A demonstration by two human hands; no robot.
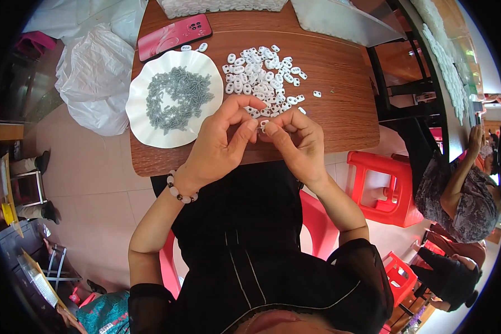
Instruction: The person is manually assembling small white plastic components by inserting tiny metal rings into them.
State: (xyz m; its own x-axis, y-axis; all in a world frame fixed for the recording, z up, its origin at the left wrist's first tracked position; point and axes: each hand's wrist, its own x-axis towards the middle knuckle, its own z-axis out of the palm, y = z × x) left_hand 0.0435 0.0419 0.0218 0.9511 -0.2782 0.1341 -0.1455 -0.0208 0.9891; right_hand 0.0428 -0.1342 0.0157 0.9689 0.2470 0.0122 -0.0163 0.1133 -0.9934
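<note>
My right hand (301, 146) pinches a small white plastic piece (264, 123) between thumb and fingers, over the near part of the table. Close beside it, my left hand (224, 139) has its thumb and fingers drawn together at the same spot. Whatever lies in the left fingertips is too small to make out. Just beyond both hands spreads a pile of white two-holed plastic pieces (256, 75). To the left, a white wavy-rimmed plate (139, 106) bears many thin grey rod-like pieces (170, 114).
A pink phone (172, 38) lies at the table's far left, beyond the plate. White trays or sheets stand along the far edge of the wooden table (339, 83). A white plastic bag (97, 78) sits to the left. Red stools (381, 189) and other people (456, 195) are at the right.
</note>
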